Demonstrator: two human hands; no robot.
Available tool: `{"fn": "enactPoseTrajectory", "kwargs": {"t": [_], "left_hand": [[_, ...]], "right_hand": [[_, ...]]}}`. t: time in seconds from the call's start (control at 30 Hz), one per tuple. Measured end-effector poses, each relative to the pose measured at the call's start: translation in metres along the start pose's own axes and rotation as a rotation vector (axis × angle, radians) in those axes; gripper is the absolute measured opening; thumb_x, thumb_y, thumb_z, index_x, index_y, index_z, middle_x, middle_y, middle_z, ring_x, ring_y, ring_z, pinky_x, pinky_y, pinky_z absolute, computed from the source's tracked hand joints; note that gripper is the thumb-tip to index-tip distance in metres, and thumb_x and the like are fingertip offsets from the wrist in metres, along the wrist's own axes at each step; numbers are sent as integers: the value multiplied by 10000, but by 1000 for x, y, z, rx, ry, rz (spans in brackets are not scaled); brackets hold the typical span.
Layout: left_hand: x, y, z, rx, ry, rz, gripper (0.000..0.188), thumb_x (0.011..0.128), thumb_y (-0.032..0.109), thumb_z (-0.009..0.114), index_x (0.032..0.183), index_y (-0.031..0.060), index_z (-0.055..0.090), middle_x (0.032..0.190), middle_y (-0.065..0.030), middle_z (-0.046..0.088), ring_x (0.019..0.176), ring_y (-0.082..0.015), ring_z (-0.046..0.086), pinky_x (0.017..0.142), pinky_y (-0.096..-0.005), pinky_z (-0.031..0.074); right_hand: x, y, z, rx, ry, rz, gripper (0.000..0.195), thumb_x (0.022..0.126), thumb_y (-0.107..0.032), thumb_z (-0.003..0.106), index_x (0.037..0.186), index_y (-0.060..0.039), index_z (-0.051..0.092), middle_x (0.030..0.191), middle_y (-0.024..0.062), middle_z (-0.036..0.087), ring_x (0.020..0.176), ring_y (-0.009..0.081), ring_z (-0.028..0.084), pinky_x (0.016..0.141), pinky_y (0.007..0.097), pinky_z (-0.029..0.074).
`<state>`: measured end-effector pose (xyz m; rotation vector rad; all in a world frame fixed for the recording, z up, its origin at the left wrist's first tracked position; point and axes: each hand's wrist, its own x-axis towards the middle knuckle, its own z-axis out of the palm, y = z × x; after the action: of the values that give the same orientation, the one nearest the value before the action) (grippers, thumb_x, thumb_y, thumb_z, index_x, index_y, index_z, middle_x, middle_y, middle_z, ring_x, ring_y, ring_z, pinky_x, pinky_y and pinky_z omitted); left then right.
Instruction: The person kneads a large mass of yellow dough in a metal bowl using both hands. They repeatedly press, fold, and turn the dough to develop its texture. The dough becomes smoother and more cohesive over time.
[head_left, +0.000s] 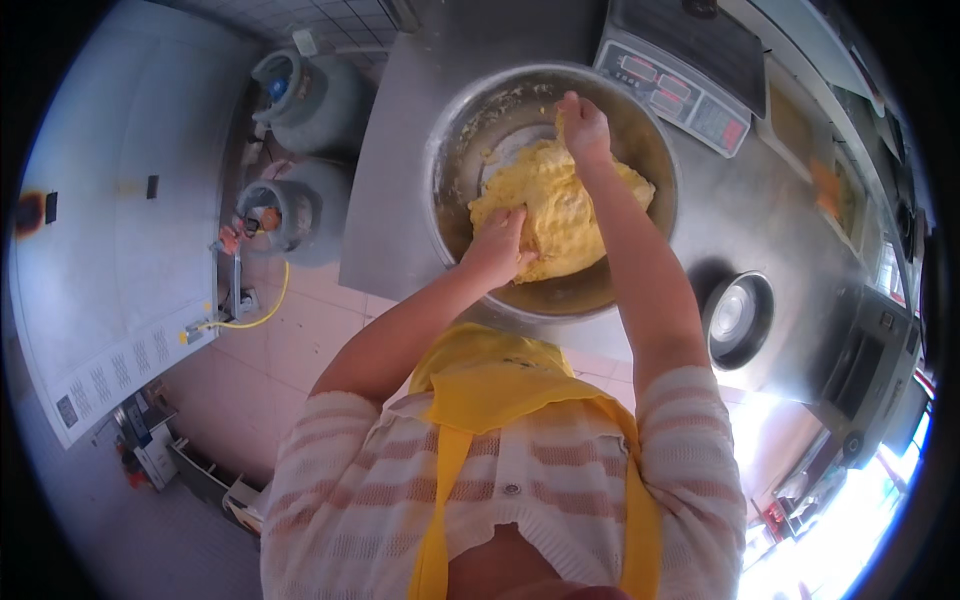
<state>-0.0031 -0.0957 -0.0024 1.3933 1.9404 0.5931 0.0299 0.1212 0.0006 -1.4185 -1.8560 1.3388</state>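
Note:
A large mass of yellow dough lies in a wide metal bowl in front of me. Its surface is lumpy, and crumbs and smears of dough cling to the bowl's wall. My left hand grips the near left side of the dough, its fingertips partly sunk in and hidden. Over the far part of the bowl, my right hand is closed in a fist on a raised bit of dough, which shows at its left side. My right forearm covers some of the dough's right half.
The bowl stands on a stainless steel table. Beyond its right rim is a digital scale. A small round metal pan sits at the right. Two gas cylinders and a yellow hose are left of the table, by a large white cabinet.

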Motion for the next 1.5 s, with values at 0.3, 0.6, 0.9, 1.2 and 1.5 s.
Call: {"fn": "enactPoseTrajectory", "kwargs": {"t": [0.3, 0.6, 0.9, 1.2, 1.5], "left_hand": [[24, -35, -64, 199, -417, 354, 333, 824, 200, 560, 1130, 74, 522, 1085, -138, 575, 1002, -336, 528, 831, -415, 435], [18, -47, -61, 275, -320, 601, 224, 827, 212, 520, 979, 54, 568, 965, -125, 570, 776, -268, 607, 647, -387, 498], [19, -42, -67, 131, -345, 306, 253, 859, 270, 509, 1022, 82, 558, 966, -121, 581, 809, -275, 604, 697, -392, 493], [22, -42, -69, 296, -319, 578, 227, 827, 230, 532, 991, 77, 564, 899, -131, 573, 785, -265, 601, 647, -398, 490], [20, -36, -68, 318, -296, 552, 231, 827, 226, 541, 989, 65, 572, 1126, -91, 534, 771, -255, 617, 650, -375, 499]], "right_hand": [[9, 25, 126, 320, 271, 209, 459, 804, -131, 472, 1234, 2, 382, 1065, 147, 527, 976, 336, 506, 910, 400, 380], [8, -51, 94, 562, 317, 383, 209, 864, -150, 403, 958, -34, 548, 824, 115, 573, 779, 256, 557, 695, 358, 441], [-68, -9, 154, -135, 119, 12, 203, 829, -31, 426, 994, 35, 525, 962, 156, 593, 946, 259, 548, 828, 371, 433], [-22, -7, 127, 349, 123, 309, 308, 796, -50, 478, 1102, -16, 472, 887, 168, 583, 818, 256, 578, 735, 365, 470], [39, -44, 74, 1014, 165, 696, 286, 810, -127, 506, 1068, -13, 553, 996, 186, 593, 921, 294, 583, 828, 381, 449]]}}
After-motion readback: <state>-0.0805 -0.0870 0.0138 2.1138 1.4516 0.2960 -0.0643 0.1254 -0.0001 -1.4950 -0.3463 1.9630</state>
